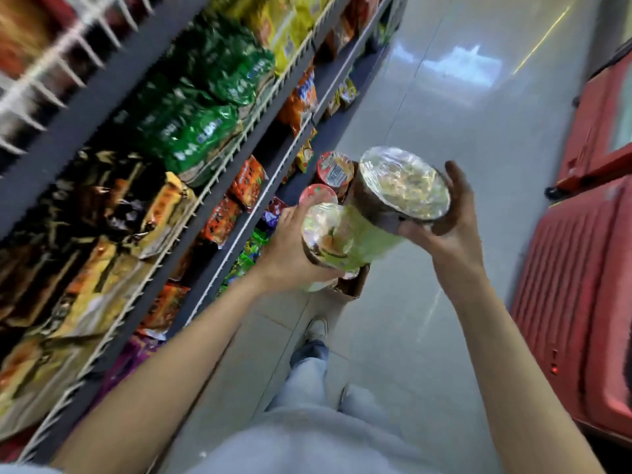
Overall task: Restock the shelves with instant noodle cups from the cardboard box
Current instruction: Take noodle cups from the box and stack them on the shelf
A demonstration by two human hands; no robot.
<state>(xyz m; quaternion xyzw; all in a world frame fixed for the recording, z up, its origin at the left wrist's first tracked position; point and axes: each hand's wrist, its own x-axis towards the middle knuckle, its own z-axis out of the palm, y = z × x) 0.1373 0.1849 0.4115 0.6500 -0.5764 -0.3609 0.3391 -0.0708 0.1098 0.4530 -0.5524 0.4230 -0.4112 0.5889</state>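
My right hand [444, 230] grips a green noodle cup [403, 186], its foil lid turned toward me. My left hand [284, 248] holds a second green noodle cup [325, 234] just below and left of the first; the two cups touch. Both hang in mid-air above the cardboard box [354, 285] on the floor, of which only a brown corner shows under the cups. Two red-lidded noodle cups [334, 171] peek out behind my hands; whether they stand in the box or on the lowest shelf I cannot tell.
Dark wire-fronted shelves [219, 172] run along the left, packed with green, yellow and orange noodle packets. Red chest freezers [581, 302] line the right side. Between them lies a pale tiled aisle [427, 107]; my legs and one shoe [316, 330] are below.
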